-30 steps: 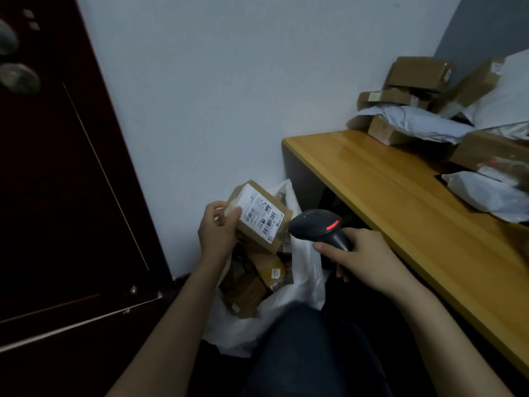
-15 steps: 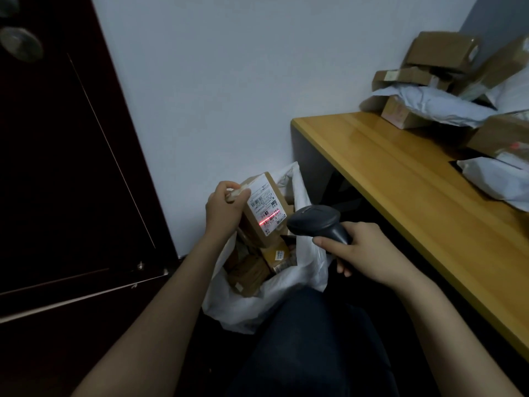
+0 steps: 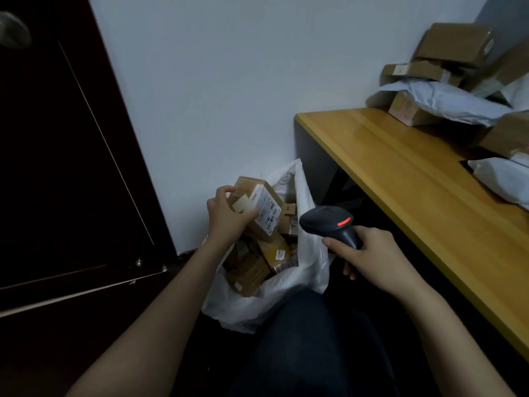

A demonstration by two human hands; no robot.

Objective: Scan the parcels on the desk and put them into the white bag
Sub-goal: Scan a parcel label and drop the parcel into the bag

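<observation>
My left hand (image 3: 226, 217) grips a small brown cardboard parcel (image 3: 264, 209) with a white barcode label, held tilted over the mouth of the white bag (image 3: 303, 270). The bag stands on the floor between the wall and the desk and holds several brown parcels (image 3: 249, 272). My right hand (image 3: 369, 257) grips the handle of a black barcode scanner (image 3: 329, 223), whose red light glows; the scanner sits just right of the held parcel. More brown boxes (image 3: 452, 47) and white mailer bags (image 3: 446, 100) are piled on the wooden desk (image 3: 415, 179) at the far right.
A dark red door (image 3: 57, 167) with a round knob (image 3: 13, 31) fills the left. A white wall runs behind the bag. My leg in dark trousers (image 3: 312, 348) is right in front of the bag. Another white mailer (image 3: 503, 179) lies at the desk's right edge.
My left hand has lowered and tilted the parcel toward the bag's mouth. The red scan line that lay on its label half a second ago is gone. The scanner has stayed in place.
</observation>
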